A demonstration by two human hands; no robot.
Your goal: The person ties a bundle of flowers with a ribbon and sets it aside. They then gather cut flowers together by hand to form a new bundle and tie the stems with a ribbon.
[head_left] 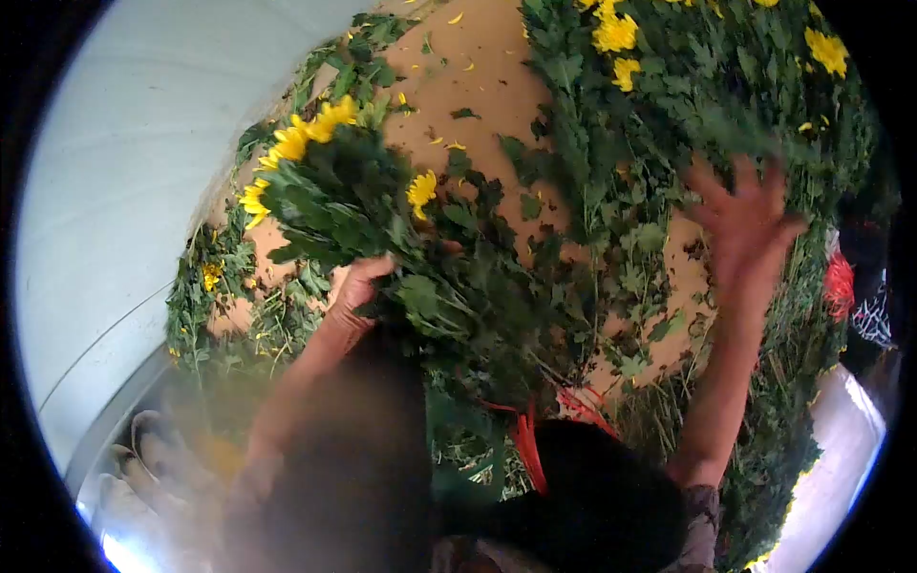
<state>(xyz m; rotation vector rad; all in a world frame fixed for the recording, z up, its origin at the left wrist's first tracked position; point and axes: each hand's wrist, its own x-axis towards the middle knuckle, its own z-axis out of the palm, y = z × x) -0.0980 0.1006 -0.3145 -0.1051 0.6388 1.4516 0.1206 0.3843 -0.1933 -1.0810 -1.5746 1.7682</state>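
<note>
My left hand (361,285) is wrapped round the stems of a bunch of yellow chrysanthemums (334,191), whose flower heads point up and to the left. Leafy stems trail from it toward the lower right. My right hand (740,215) is spread wide with nothing in it, over the edge of a large heap of chrysanthemum stems (659,115) with yellow blooms at the top right. A single yellow flower (421,194) shows beside the bunch. Part of my left palm and the gripped stems are hidden by leaves.
Leaves and yellow petals litter the tan surface (478,76). Red ties (528,449) hang near my body. A pale wall (124,172) rises on the left, and a red bundle (839,286) lies at the right edge. A dark blurred shape covers the lower middle.
</note>
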